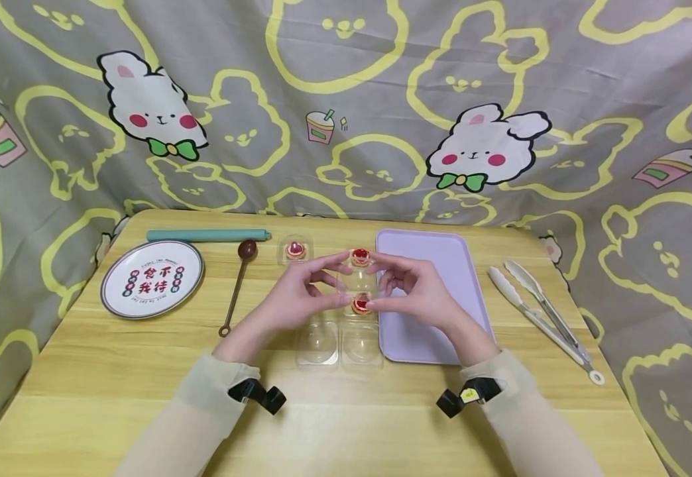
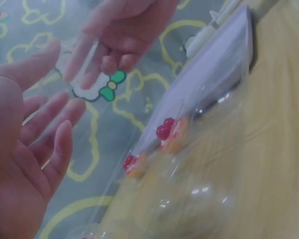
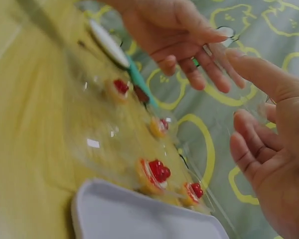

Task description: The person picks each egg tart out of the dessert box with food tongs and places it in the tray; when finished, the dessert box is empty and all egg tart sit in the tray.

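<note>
In the head view my left hand [image 1: 298, 291] and right hand [image 1: 417, 285] face each other above the table, thumbs near me and forefingers farther off. Between their fingertips they pinch a clear plastic piece [image 1: 359, 281], faint against the wood. Small red-topped tarts sit in clear cups below: one fruit tart [image 1: 360, 257] shows past the forefingers, another tart [image 1: 360, 305] by the thumbs, and a third tart [image 1: 295, 250] at the back left. One more tart [image 3: 120, 87], seen in the right wrist view, is hidden behind my left hand from above.
A purple tray [image 1: 429, 344] lies right of the cups, with tongs [image 1: 543, 311] farther right. On the left are a white plate [image 1: 152, 278], a brown spoon [image 1: 241, 271] and a teal roll [image 1: 209, 235]. Clear empty cups [image 1: 319, 344] lie nearer me. A patterned curtain [image 1: 346, 132] hangs behind.
</note>
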Action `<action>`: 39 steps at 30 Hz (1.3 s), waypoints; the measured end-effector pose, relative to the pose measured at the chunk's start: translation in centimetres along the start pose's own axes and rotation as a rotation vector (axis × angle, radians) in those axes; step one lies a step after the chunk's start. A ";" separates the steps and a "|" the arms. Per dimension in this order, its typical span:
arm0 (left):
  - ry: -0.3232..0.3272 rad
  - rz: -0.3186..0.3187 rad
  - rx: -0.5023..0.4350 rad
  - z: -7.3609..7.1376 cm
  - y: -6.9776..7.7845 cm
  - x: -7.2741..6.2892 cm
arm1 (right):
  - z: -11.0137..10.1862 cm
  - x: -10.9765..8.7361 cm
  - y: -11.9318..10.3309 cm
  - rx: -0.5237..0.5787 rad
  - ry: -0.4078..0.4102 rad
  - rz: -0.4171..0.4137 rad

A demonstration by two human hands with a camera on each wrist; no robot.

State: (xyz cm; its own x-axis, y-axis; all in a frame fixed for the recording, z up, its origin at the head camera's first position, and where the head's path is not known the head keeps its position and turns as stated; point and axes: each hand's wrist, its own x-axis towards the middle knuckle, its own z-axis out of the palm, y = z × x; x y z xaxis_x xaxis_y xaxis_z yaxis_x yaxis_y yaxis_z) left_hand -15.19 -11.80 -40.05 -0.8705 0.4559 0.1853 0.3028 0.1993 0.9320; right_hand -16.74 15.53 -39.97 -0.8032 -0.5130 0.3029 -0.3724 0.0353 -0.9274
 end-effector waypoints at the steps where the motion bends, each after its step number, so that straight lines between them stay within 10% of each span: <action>1: 0.006 0.002 -0.007 0.1 0.0 -0.1 | 0.1 -0.2 -0.1 0.037 0.012 -0.001; 13: 0.040 0.001 -0.118 0.7 -0.5 -0.8 | 1.0 -1.0 -0.1 0.201 -0.034 0.014; 32: 0.145 0.020 0.094 0.9 -1.7 -1.5 | 2.4 -1.0 0.5 -0.126 0.059 0.021; 39: 0.141 0.029 0.053 0.9 -1.9 -1.8 | 2.5 -1.3 0.4 -0.076 0.069 0.075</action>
State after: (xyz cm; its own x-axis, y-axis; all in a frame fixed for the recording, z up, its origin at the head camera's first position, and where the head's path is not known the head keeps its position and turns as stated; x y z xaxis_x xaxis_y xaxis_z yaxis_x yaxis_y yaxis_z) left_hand -13.84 -12.19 -42.44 -0.9058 0.3364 0.2577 0.3458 0.2353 0.9083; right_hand -14.69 14.09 -41.32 -0.8593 -0.4465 0.2496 -0.3418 0.1382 -0.9295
